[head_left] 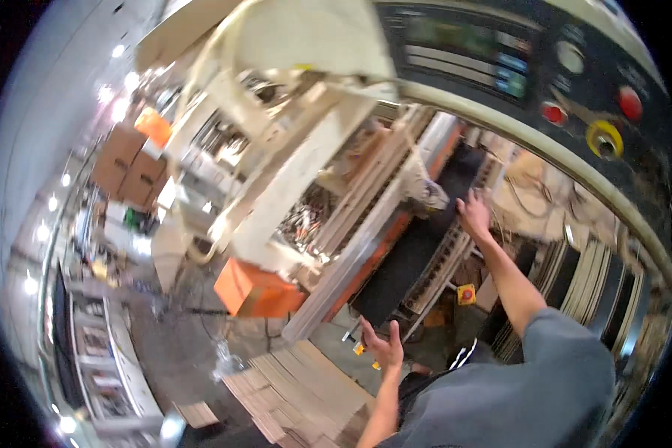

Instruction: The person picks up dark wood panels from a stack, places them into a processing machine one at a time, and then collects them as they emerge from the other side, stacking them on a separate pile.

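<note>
Where I have two bare hands spaced along a machine bed, a long, flat, matte-black panel (413, 257) lies slantwise between them.
Detail: the panel rests between a straight, silver-grey metal rail (362, 243) and a narrow, pale strip with a row of dark slots (442, 272). My left hand (384, 349) is spread wide beside the panel's near end, with nothing visible in its grasp; my right hand (476, 216), its fingers also parted, is at the far part of the slotted side. Whether either touches the panel I cannot tell. For good control, I judge that both hands should bear evenly, keep the long edge parallel to the rail, and hold their fingertips out of the gap there.
</note>
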Tool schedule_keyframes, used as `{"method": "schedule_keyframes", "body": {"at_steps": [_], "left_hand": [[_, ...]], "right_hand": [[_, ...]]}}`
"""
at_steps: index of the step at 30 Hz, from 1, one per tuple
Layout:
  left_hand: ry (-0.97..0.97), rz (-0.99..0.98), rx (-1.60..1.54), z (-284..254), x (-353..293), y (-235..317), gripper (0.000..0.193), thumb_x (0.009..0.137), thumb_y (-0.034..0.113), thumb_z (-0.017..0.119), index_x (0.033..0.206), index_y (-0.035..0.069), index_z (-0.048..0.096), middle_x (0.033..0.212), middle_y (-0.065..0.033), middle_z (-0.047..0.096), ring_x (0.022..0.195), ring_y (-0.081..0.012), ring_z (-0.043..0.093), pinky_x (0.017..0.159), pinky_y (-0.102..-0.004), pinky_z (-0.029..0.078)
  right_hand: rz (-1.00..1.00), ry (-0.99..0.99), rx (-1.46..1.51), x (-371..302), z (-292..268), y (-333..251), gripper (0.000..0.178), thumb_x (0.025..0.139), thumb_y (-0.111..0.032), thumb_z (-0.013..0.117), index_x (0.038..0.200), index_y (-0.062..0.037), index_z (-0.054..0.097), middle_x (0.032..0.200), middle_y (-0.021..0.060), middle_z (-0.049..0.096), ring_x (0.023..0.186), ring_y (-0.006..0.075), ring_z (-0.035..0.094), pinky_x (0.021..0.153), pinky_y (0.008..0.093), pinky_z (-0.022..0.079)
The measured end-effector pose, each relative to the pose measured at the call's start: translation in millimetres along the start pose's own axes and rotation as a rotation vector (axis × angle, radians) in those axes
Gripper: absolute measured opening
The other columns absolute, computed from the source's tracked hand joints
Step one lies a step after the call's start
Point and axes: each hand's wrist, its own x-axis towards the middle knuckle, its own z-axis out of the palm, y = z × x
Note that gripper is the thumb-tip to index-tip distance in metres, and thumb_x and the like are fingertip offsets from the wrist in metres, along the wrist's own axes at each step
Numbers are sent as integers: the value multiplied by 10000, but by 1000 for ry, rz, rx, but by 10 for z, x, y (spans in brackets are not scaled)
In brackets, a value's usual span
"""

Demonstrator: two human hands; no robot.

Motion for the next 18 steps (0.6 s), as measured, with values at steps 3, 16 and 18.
{"method": "schedule_keyframes", "body": {"at_steps": [3, 16, 18], "left_hand": [[-43, 126, 175, -205, 52, -267, 1021, 872, 627, 752, 1551, -54, 410, 1393, -267, 614, 1275, -435, 549, 1134, -536, 372], [7, 353, 336, -323, 174, -259, 547, 1014, 414, 656, 1362, -7, 637, 1106, -165, 720, 1008, -358, 647, 949, -526, 486], [-15, 343, 353, -388, 167, -210, 558, 1009, 422, 662, 1360, -12, 636, 1113, -164, 713, 1013, -350, 645, 947, -521, 487]], "right_hand": [[-20, 204, -83, -337, 332, -34, 591, 1070, -431, 512, 1500, -25, 534, 1643, 186, 403, 1574, 411, 222, 1304, 484, 111], [-126, 158, -77, -733, 415, -157, 524, 1111, -332, 397, 1457, 23, 567, 1564, 183, 511, 1502, 333, 385, 1278, 452, 197], [-140, 109, -145, -790, 302, -239, 503, 1111, -309, 401, 1460, 11, 568, 1559, 181, 515, 1495, 334, 390, 1271, 457, 220]]}}
